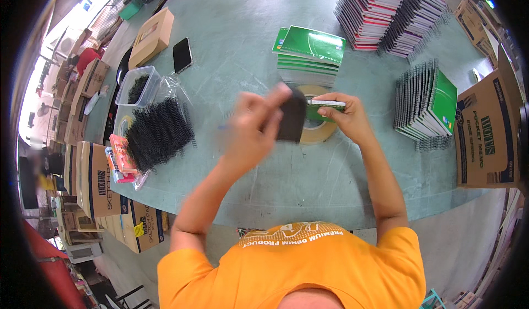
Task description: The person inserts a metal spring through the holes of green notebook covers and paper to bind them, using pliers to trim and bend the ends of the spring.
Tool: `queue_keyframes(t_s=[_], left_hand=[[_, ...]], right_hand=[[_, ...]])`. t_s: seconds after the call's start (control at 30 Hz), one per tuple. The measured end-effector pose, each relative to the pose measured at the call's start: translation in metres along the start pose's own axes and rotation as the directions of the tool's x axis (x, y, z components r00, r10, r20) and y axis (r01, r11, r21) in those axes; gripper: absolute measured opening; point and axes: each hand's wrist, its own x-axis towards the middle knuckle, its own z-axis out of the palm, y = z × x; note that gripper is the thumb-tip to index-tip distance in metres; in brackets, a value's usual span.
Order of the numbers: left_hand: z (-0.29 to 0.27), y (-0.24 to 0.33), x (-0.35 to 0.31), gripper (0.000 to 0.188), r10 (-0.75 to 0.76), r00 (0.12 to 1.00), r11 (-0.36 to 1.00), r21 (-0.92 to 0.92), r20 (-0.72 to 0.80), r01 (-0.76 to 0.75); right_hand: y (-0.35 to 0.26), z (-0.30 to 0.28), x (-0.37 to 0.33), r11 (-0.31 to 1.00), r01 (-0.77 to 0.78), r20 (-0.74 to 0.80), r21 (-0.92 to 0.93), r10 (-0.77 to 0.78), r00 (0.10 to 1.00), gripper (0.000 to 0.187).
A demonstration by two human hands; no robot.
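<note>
My right hand (pixel 352 115) grips a small green notepad (pixel 318 110), with its white, hole-punched edge facing up. Smeared by motion, my left hand (pixel 254 120) is beside a dark, round-topped piece (pixel 292 119) whose kind I cannot make out; whether its fingers hold anything is unclear. Below the notepad and the dark piece lies a wide roll of yellowish tape (pixel 325 133), partly covered. Just beyond it stands a stack of green notepads (pixel 311 47) without coils.
Black spiral coils (pixel 160 130) are heaped at left by a clear plastic tub (pixel 138 86), a phone (pixel 182 54) and a cardboard box (pixel 152 36). Coiled green notepads (pixel 424 102) stand at right beside an open carton (pixel 487 130). Tall notebook stacks (pixel 369 14) stand far right.
</note>
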Motion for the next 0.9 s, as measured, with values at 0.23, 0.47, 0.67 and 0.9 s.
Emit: queue_keyframes(t_s=[0.23, 0.47, 0.67, 0.9], left_hand=[[0.014, 0.006, 0.006, 0.047, -0.002, 1.000, 0.998, -0.063, 0.008, 0.003], [0.025, 0.010, 0.010, 0.046, 0.096, 0.995, 0.995, -0.038, 0.033, -0.095], [0.029, 0.017, 0.017, 0.043, 0.078, 0.997, 0.989, -0.127, 0.023, -0.074], [0.045, 0.015, -0.035, 0.037, -0.026, 0.920, 0.980, -0.173, 0.392, 0.101]], right_hand=[[0.012, -0.004, -0.006, 0.998, -0.055, 0.017, -0.040, 0.056, 0.998, 0.026], [0.010, -0.003, -0.010, 0.993, -0.095, 0.020, -0.064, 0.096, 0.995, 0.028], [0.018, -0.010, -0.008, 0.989, -0.074, 0.075, -0.128, 0.084, 0.994, 0.029], [0.013, -0.002, -0.008, 0.995, 0.012, 0.050, 0.097, -0.017, 0.999, 0.030]])
